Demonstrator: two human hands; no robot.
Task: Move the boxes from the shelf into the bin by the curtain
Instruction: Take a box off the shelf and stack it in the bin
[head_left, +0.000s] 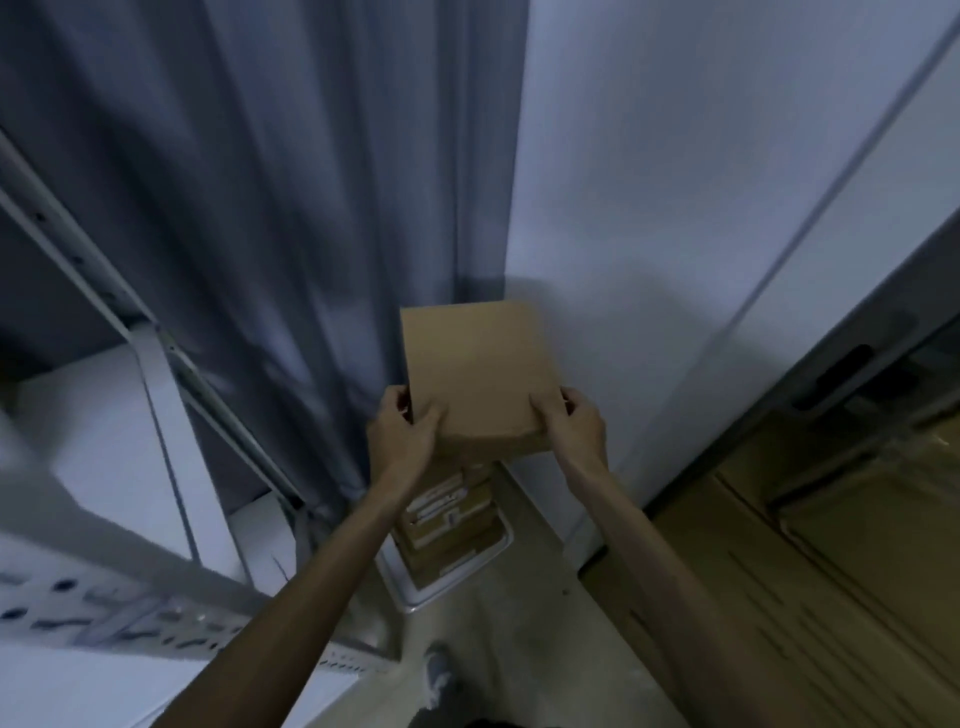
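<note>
A brown cardboard box (475, 374) is held in the air above the bin (415, 597), close to the curtain (260, 208) and the wall (675, 208). The left hand (402, 431) grips its near left corner and the right hand (571, 426) its near right corner. On each, the thumb lies on the top face and the fingers (569, 400) curl round the edge.

The bin is white-rimmed and stands on the floor (493, 649) in the corner where curtain meets wall. Inside it lie more boxes (447, 519), brown, with pale labels, packed side by side.

A white metal shelf (156, 415) with perforated posts stands to the left. Flat cardboard (831, 571) lies to the right.
</note>
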